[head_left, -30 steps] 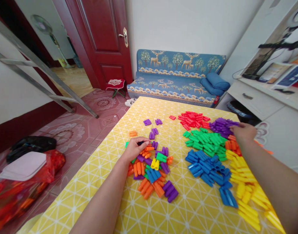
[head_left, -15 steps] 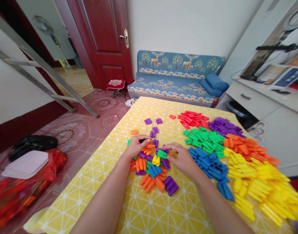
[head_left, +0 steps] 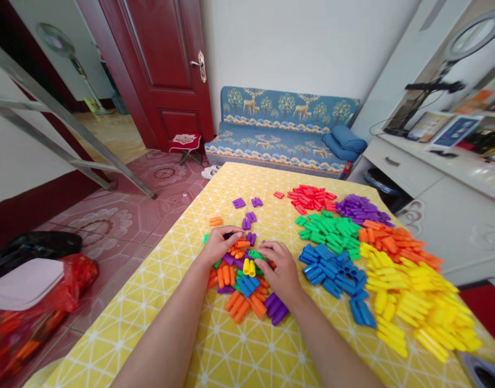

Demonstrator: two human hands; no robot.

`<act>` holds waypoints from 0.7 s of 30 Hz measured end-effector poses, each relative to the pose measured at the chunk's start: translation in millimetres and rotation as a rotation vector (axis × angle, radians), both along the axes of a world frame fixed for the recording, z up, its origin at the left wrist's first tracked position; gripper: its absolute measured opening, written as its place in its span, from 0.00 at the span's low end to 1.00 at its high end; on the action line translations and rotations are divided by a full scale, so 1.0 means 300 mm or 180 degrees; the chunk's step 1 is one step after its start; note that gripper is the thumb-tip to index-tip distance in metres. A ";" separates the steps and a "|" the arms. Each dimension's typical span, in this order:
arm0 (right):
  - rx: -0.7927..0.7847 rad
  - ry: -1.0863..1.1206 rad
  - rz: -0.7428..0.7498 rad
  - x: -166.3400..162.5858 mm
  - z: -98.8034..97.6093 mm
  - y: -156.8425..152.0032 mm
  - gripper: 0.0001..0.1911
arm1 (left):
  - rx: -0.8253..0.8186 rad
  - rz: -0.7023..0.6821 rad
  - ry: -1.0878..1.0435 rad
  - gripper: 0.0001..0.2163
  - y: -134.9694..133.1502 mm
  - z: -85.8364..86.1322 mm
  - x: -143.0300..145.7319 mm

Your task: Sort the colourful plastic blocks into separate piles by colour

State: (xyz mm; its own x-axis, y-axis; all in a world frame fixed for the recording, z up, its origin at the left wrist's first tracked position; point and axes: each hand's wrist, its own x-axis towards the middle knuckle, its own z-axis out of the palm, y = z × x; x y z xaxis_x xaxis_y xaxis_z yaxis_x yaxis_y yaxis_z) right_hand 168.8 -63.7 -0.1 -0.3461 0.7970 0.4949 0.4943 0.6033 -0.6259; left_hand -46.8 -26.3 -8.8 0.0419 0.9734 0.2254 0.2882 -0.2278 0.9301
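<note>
A mixed heap of tube-shaped plastic pieces, joined side by side, lies on the yellow patterned tablecloth [head_left: 162, 302]. My left hand [head_left: 218, 247] rests at the heap's upper left beside orange pieces [head_left: 241, 244]. Its thumb and fingers are drawn together; whatever lies between them is hidden. At the heap's right side, my right hand [head_left: 280, 268] has thumb and fingers closed on the end of a green piece [head_left: 254, 254]. Just below that sits a yellow piece [head_left: 249, 267], with a blue piece [head_left: 248, 285] nearer me. Purple pieces [head_left: 276, 308] lie by my right wrist.
Sorted piles stand to the right: red [head_left: 311, 198], green [head_left: 330, 233], purple [head_left: 363, 209], orange [head_left: 399, 242], blue [head_left: 334, 269] and yellow [head_left: 421, 302]. Several loose purple pieces [head_left: 249, 220] lie beyond the heap. A blue sofa [head_left: 272, 134] is past the table.
My right hand has moved left over the heap and closed on the green piece, which has shifted slightly. The left hand stays nearly in place. The whole view has shifted a little.
</note>
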 end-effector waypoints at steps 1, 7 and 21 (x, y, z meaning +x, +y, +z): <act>0.0019 0.0053 -0.0062 0.002 0.003 -0.004 0.10 | 0.0006 0.0001 0.0006 0.14 0.001 -0.002 -0.001; -0.0048 0.0156 -0.0628 0.079 0.049 0.058 0.12 | -0.0014 -0.0019 0.0048 0.14 -0.002 0.009 -0.001; 0.0398 -0.2481 -0.1847 0.324 0.121 0.368 0.08 | -0.0048 0.0000 -0.0042 0.13 0.000 0.009 0.003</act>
State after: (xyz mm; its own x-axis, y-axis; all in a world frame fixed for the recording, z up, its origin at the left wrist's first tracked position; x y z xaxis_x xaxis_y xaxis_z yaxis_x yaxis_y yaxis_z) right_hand 266.2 46.6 36.3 -0.1826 0.9041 0.3863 0.9830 0.1756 0.0539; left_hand -45.9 -26.2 -6.0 0.0389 0.9766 0.2114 0.2759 -0.2138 0.9371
